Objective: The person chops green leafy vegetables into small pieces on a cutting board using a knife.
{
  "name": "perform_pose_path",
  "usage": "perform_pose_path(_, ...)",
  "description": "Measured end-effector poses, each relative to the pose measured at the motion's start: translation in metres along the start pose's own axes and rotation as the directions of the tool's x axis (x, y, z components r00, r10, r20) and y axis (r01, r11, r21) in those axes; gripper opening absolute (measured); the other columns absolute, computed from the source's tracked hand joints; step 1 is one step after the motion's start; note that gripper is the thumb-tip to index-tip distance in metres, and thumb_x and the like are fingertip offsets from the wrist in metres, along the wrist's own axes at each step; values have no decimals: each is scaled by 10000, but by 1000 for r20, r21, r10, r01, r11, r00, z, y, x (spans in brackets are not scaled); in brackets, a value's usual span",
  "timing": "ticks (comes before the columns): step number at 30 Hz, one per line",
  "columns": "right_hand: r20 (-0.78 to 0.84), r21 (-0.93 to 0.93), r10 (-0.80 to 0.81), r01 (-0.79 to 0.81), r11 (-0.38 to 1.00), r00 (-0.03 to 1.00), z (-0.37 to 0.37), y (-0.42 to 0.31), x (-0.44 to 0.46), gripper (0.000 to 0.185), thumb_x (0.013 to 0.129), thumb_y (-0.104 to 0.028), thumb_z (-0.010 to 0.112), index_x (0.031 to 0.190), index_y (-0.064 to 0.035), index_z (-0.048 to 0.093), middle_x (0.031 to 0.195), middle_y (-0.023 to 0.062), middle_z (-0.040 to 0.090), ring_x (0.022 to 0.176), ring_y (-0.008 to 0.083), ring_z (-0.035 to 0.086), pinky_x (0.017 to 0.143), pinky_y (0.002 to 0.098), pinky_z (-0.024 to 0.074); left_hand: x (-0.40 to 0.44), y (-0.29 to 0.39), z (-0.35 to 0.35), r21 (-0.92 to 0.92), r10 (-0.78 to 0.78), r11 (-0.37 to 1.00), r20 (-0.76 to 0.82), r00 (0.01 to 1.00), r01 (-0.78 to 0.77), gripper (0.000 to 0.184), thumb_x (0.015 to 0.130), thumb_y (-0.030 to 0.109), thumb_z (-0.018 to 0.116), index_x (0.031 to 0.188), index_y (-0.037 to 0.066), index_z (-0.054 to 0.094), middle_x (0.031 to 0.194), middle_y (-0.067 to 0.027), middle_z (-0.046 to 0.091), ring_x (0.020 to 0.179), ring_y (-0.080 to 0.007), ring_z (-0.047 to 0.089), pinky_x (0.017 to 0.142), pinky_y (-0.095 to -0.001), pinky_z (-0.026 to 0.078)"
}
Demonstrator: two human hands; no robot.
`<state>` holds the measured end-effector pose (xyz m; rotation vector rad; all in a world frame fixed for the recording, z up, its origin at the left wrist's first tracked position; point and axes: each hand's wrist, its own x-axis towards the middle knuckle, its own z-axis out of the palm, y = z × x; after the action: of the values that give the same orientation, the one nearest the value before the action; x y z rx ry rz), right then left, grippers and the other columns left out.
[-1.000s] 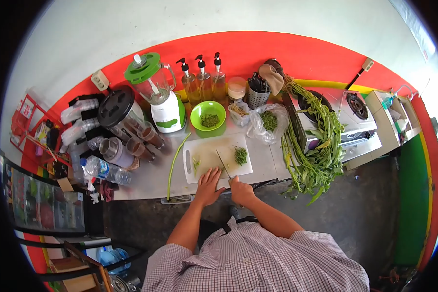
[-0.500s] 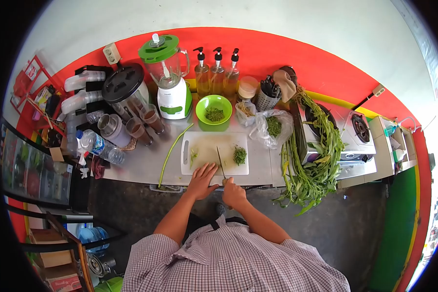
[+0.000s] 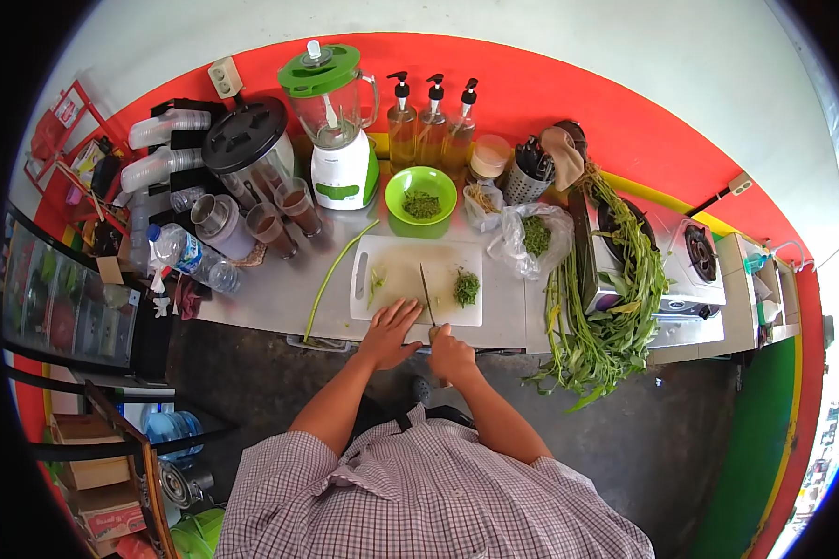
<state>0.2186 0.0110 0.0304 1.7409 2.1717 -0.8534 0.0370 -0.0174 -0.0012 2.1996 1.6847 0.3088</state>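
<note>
A white cutting board (image 3: 401, 256) lies on the steel counter, a little stained in its middle. My right hand (image 3: 452, 358) is wrapped round the handle of a knife (image 3: 427, 293), whose blade points away from me over the board. Beside it, my left hand (image 3: 389, 334) lies flat on the near edge of the board, fingers stretched out. Right of the blade sits a small heap of chopped greens (image 3: 466, 288). Some pale green pieces (image 3: 377, 282) lie on the left part of the board. A long green stalk (image 3: 331, 279) rests left of the board.
Behind the board stand a green bowl (image 3: 420, 200) with chopped greens, a blender (image 3: 340, 168) and pump bottles (image 3: 431, 130). A plastic bag (image 3: 535, 244) sits to the right, near leafy stems (image 3: 611, 307) draped over a stove (image 3: 685, 270). Cups (image 3: 270, 230) of brown drink stand left.
The view has shifted slightly, so the counter items appear a little displaced. Both hands stay at the board's near edge, with the knife in nearly the same place.
</note>
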Motion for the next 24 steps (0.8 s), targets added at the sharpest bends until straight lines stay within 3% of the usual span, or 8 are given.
perform_pose_path(7,43,33,36,-37,999,998,13,0,-1,619,867,-266,702,1274,74,383,1100,260,705,1038,420,701,883,469,574,1,0,-1,-34,-9,999,21,1000,9,823,919,456,658,1591,169,282,1659,-33,261,1544,-240,181,1239,-473,154)
perform_pose_path(12,-26,27,-49,50,998,998,-1,0,-4,576,870,-215,673,1256,94,377,1047,287,702,978,441,711,854,500,578,1,1,-3,-31,0,1000,27,1000,1,828,924,464,655,1595,165,272,1664,-35,248,1550,-252,158,1238,-483,149)
perform_pose_path(18,-92,174,9,7,985,996,18,-7,-6,569,873,-173,638,1293,99,366,981,289,710,939,462,709,835,520,578,3,-1,0,-38,-5,999,38,999,7,841,914,467,665,1594,167,271,1667,-41,239,1549,-268,155,1240,-489,142)
perform_pose_path(24,-181,165,44,-13,986,983,14,4,-12,468,902,-176,587,1255,62,392,960,294,709,919,463,712,806,521,584,4,4,2,-50,-32,998,31,999,33,827,907,435,674,1591,185,282,1666,-36,234,1551,-276,144,1241,-502,119)
